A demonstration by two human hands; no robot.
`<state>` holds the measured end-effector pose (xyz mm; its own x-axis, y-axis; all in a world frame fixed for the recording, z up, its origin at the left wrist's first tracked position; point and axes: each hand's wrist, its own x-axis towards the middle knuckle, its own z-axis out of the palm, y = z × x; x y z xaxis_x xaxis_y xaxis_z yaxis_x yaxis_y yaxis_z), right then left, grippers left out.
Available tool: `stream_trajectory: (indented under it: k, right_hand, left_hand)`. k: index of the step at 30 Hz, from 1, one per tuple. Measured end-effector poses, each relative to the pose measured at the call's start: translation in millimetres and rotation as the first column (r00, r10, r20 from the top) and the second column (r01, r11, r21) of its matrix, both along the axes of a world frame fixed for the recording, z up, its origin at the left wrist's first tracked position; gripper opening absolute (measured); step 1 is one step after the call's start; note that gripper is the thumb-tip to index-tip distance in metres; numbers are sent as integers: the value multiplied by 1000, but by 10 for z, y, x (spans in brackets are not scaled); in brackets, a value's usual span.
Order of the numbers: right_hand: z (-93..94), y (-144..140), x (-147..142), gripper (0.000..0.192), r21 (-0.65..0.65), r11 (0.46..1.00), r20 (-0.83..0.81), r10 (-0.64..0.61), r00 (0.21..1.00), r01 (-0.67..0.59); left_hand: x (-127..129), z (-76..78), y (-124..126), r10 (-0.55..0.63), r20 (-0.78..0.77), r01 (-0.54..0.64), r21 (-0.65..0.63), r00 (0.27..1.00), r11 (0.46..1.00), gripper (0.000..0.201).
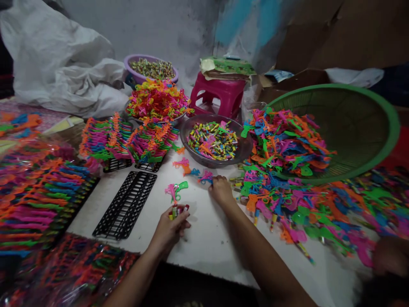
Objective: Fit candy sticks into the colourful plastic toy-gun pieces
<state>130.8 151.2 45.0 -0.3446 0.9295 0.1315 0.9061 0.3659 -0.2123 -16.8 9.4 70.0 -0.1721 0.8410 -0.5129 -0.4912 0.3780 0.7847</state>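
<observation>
My left hand [171,226] is closed around a few small tubes [176,212] with yellow, green and red wrapping, held just above the white table. A pink and green plastic toy gun [175,190] lies right beyond it. My right hand [222,190] has its fingers curled together at a pink and blue toy gun [206,177]; its fingertips are hidden, so I cannot tell whether it grips that piece. An orange and pink toy gun [182,165] lies a little farther left. Behind my hands stands a dark bowl [185,147] of similar small tubes.
An empty black rack [126,204] lies left, near racks filled with toy guns [150,140]. Loose toy guns [294,200] cover the right side, before a tilted green basket [394,123]. A pink stool [220,91] and purple basin [128,66] stand behind. Another person's blurred hand [390,256] appears lower right.
</observation>
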Motion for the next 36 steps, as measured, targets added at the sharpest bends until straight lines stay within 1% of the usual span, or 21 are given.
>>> stream_trajectory:
  k: [2,5,7,8,9,10,12,14,15,16,17,18,22,26,27,30,32,34,36]
  right_hand:
    - [-33,-59,17,25,-5,1000,-30,-15,999,15]
    - [-81,-220,91,28,-1,999,-73,-41,996,41]
    - [-105,-350,127,28,3,998,-177,-56,983,57]
    - [-108,-416,136,26,-18,998,-272,-64,960,62]
    - [-104,-481,137,23,-64,996,-389,-81,918,61]
    - [-90,-545,131,20,-131,990,-514,-109,851,48]
    - [-44,-673,94,19,-297,955,-708,-206,676,-20]
    - [14,-800,36,22,-416,903,-796,-308,521,-102]
    - [41,-861,3,22,-441,887,-816,-333,473,-136]
    - [65,-917,-29,21,-448,880,-826,-340,450,-158]
    - [85,-967,-58,20,-442,881,-831,-331,447,-168]
    - [103,-1009,-84,19,-427,887,-831,-310,461,-174]
    - [170,-1104,-150,14,-375,912,-811,-235,535,-168]
    - [253,-1134,-166,11,-339,928,-806,-200,557,-157]
    - [270,-1139,-162,11,-334,931,-806,-201,557,-147]
    - [299,-1151,-144,12,-334,936,-799,-219,559,-111]
    - [297,-1161,-140,12,-337,935,-794,-216,568,-116]
    - [284,-1174,-152,13,-342,930,-788,-206,580,-134]
    - [270,-1190,-178,14,-344,929,-781,-201,591,-139]
  left_hand:
    - [-31,-17,-8,16,-17,-16,-4,1000,1000,40]
    - [-16,-73,1,8,-69,-7,14,998,1000,38]
    - [25,-118,13,-6,-126,10,31,992,999,38]
    - [48,-135,18,-14,-151,19,34,988,999,38]
    - [68,-147,22,-21,-171,28,38,985,999,38]
    - [85,-151,24,-27,-185,36,43,982,998,38]
    - [108,-132,23,-35,-202,48,61,979,997,38]
    - [117,-84,16,-49,-209,67,81,977,994,37]
    - [117,-51,11,-59,-211,79,87,976,993,36]
    - [115,-16,6,-67,-213,88,91,975,992,35]
    - [112,18,0,-73,-218,95,90,973,991,34]
    - [107,50,-4,-77,-226,99,85,971,991,34]
    - [82,116,-23,-82,-305,114,88,949,990,30]
    - [82,115,-41,-104,-424,184,152,900,971,22]
    - [84,119,-41,-98,-446,185,157,890,970,21]
    - [77,149,-25,-43,-492,126,138,870,982,22]
    - [61,164,-6,-37,-512,116,123,858,986,23]
    - [46,151,6,-61,-535,151,127,843,980,23]
    - [41,106,1,-73,-566,191,151,821,970,21]
